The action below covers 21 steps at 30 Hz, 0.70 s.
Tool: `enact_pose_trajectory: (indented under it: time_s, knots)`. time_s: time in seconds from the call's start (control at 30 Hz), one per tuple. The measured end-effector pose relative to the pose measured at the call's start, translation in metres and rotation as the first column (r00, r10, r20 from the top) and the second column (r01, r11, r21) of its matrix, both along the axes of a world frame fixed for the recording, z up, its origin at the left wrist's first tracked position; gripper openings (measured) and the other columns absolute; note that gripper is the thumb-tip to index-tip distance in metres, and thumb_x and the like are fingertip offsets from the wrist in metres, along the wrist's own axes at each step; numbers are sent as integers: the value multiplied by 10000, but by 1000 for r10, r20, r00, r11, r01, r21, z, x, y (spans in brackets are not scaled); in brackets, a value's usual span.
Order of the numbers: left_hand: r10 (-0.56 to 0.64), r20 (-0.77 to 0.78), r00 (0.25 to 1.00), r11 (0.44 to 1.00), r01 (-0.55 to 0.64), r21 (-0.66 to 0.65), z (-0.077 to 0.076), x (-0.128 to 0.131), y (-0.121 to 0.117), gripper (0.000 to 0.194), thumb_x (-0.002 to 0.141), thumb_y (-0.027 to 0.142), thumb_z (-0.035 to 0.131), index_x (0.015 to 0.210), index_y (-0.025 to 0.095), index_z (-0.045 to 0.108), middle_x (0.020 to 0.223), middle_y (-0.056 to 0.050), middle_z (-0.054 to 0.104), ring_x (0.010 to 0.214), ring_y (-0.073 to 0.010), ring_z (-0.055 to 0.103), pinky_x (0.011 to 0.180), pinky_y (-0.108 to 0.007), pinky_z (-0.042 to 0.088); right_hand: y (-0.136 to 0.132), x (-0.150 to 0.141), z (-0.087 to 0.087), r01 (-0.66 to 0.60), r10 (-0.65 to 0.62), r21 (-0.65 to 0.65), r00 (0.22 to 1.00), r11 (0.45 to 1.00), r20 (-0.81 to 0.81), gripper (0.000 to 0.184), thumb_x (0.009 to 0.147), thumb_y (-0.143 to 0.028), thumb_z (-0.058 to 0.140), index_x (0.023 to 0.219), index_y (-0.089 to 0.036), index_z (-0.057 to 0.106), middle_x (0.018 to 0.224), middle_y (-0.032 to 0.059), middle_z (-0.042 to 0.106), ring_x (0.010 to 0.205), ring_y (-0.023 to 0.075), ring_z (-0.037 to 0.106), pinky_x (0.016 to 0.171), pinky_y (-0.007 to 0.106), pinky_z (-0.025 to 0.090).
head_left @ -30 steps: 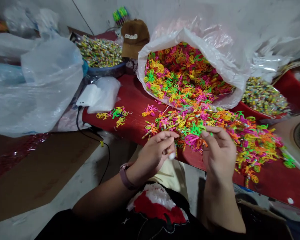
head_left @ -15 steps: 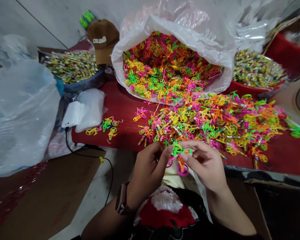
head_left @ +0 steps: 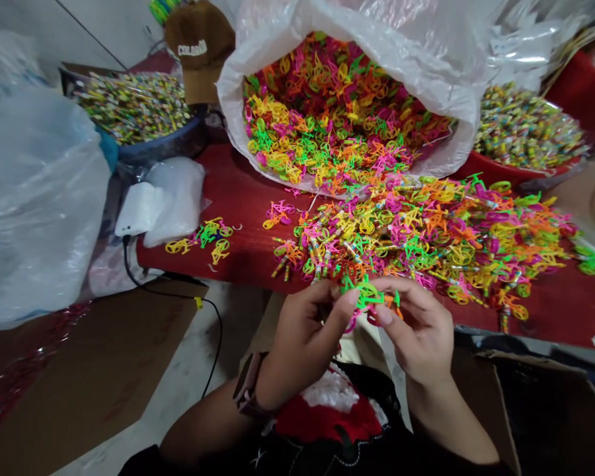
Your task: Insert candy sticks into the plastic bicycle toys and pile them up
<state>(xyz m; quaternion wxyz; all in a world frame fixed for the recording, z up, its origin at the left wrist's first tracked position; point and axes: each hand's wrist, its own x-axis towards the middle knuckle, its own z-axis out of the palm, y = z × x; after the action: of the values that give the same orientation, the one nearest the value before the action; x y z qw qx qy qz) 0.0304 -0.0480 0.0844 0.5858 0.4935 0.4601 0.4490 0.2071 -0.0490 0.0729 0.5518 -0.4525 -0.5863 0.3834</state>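
Observation:
Between my two hands, just over the table's front edge, is a small green plastic toy bicycle. Pink and orange pieces show beside and under it, partly covered by fingers. My left hand pinches it from the left with thumb and fingers. From the other side my right hand is closed on it, thumb below and forefinger above. Right behind my hands a heap of bright toy bicycles lies on the table, mixed with thin, candy-filled-looking tubes.
A big white sack full of the same toys lies open behind the heap. Tubs of small colourful tubes stand left and right. A brown cap, a white charger box with black cable and a few loose bikes are left.
My hands and the toy have shifted slightly right. The pink wheel that hung below my fingers is now mostly out of sight. The whole scene sits a little higher in the view.

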Motion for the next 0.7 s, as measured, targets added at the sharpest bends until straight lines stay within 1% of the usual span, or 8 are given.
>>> enact_pose_trajectory:
  time_s: [0.13, 0.2, 0.3, 0.37, 0.43, 0.53, 0.63, 0.7]
  knots:
    - [-7, -110, 994, 989, 23, 144, 0, -1, -4, 356, 1015, 437, 653, 766, 195, 571, 669, 24, 499, 634, -125, 422, 611, -264, 349, -1, 4, -2, -2, 2, -4, 1000, 1000, -23, 229, 874, -196, 813, 1089, -274, 807, 957, 28, 823, 792, 182, 775, 684, 280, 649]
    - [-17, -115, 993, 984, 37, 174, 2, -3, -4, 333, 1017, 408, 649, 771, 196, 573, 693, 16, 532, 651, -130, 450, 634, -267, 370, -2, 7, -2, -15, 14, -11, 999, 1000, -37, 206, 876, -213, 824, 1070, -280, 818, 956, 29, 825, 796, 186, 776, 686, 287, 646]
    - [-66, -119, 991, 977, 88, 196, 5, -7, -2, 317, 1006, 371, 661, 760, 197, 566, 696, 17, 546, 650, -125, 470, 633, -263, 373, -2, 11, 0, -23, 22, -17, 999, 1000, -28, 170, 870, -215, 830, 1027, -281, 826, 878, 18, 811, 711, 171, 745, 606, 265, 608]
    - [-110, -123, 986, 974, 131, 184, 6, -8, -1, 318, 1002, 351, 660, 745, 194, 559, 690, 17, 547, 645, -122, 465, 621, -262, 365, -1, 10, 4, -7, 7, -8, 1000, 1000, -6, 166, 856, -187, 831, 993, -279, 821, 828, 5, 795, 665, 157, 718, 564, 248, 575]
    - [-131, -98, 986, 977, 145, 154, 6, -8, -1, 316, 1000, 343, 658, 741, 191, 558, 697, 14, 551, 654, -121, 464, 620, -260, 367, 0, 9, 7, -1, 1, 16, 1000, 1000, 7, 172, 843, -164, 829, 974, -274, 811, 834, 4, 792, 688, 157, 721, 584, 252, 577]
    - [-121, 33, 992, 991, 119, 60, 6, -6, -1, 326, 996, 361, 669, 740, 194, 555, 675, 24, 525, 635, -115, 456, 597, -251, 365, 2, 8, 11, -13, 12, 39, 1000, 999, 28, 177, 839, -152, 819, 975, -262, 795, 855, 11, 787, 733, 167, 727, 632, 273, 592]
    - [-112, 164, 980, 992, 121, -43, 8, -4, 1, 347, 977, 374, 691, 719, 194, 546, 646, 34, 505, 598, -102, 429, 565, -243, 345, 3, 9, 11, -19, 19, 6, 999, 1000, 50, 160, 836, -163, 823, 964, -253, 788, 823, 8, 765, 701, 163, 699, 595, 269, 563]
    - [-128, 216, 968, 986, 147, -77, 11, -4, 3, 361, 961, 383, 702, 701, 189, 544, 650, 27, 515, 601, -99, 421, 569, -242, 349, 3, 10, 10, -33, 33, -8, 999, 999, 41, 151, 840, -175, 824, 963, -253, 785, 816, 6, 755, 693, 161, 685, 584, 267, 549]
